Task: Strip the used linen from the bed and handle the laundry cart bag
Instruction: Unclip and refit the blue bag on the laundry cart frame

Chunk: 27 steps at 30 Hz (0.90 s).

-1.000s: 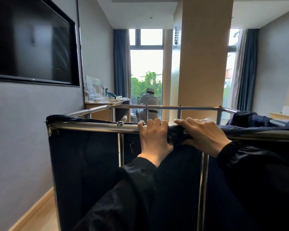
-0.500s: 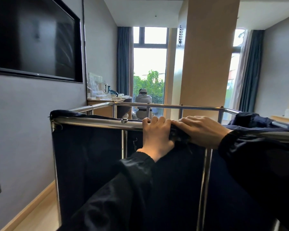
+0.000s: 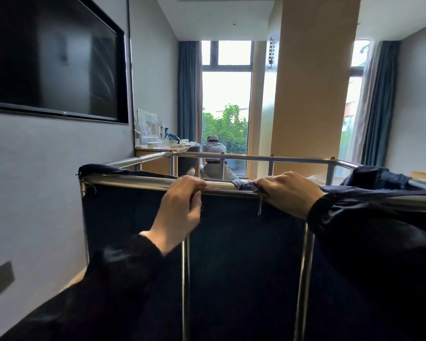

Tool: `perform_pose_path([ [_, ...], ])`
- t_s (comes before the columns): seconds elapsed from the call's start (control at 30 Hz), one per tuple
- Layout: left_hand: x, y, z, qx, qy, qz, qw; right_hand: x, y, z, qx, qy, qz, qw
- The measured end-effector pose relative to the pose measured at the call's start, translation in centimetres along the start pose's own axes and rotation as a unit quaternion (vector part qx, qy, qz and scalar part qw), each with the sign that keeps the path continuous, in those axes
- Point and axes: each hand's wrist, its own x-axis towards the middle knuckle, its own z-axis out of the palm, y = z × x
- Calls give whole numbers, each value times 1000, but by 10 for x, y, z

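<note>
My left hand point(image 3: 180, 207) curls over the near rail point(image 3: 133, 181). My right hand point(image 3: 288, 193) grips the bag point(image 3: 244, 242) hem, bunched on that rail. A hard tug could snag the hem on the clip point(image 3: 258, 205), or roll the cart point(image 3: 256, 157) toward the person point(image 3: 213, 156) beyond.

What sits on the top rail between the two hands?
Head view: beside the left hand, a bare stretch of chrome rail, then the bunched navy bag edge under the right hand.
</note>
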Motion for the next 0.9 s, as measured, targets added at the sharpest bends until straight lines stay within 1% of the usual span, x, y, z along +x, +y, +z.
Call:
perform_pose_path([
  [0.03, -21, 0, -3, -25, 53, -48, 997, 2, -1, -1, 6, -15, 6, 1000],
  [0.07, -41, 2, -3, -49, 80, -112, 989, 4, -2, -2, 10, -28, 10, 1000],
  [0.1, -60, 5, 0, -70, 82, -178, 978, 7, -3, -3, 10, -32, 14, 999],
  [0.2, -99, 6, 24, -117, 18, -332, 936, 14, -5, -2, 3, -32, 24, 999],
  [0.27, -103, 4, 38, -151, -1, -401, 904, 15, -8, -2, 10, -32, 32, 999],
  [0.3, -101, 4, 44, -162, 0, -416, 895, 15, -9, -1, 13, -32, 34, 999],
  [0.4, -86, 8, 55, -150, 18, -428, 891, 14, -11, -2, 17, -26, 37, 999],
  [0.5, -69, 15, 60, -164, 48, -447, 878, 14, -12, -2, 19, -25, 45, 998],
  [0.67, -51, 18, 63, -220, 105, -497, 832, 13, -15, -3, 22, -30, 57, 998],
  [0.8, -45, 28, 54, -248, 103, -483, 834, 12, -16, -2, 19, -34, 68, 997],
  [0.9, -50, 38, 46, -257, 95, -450, 850, 12, -17, -5, 28, -41, 75, 996],
])
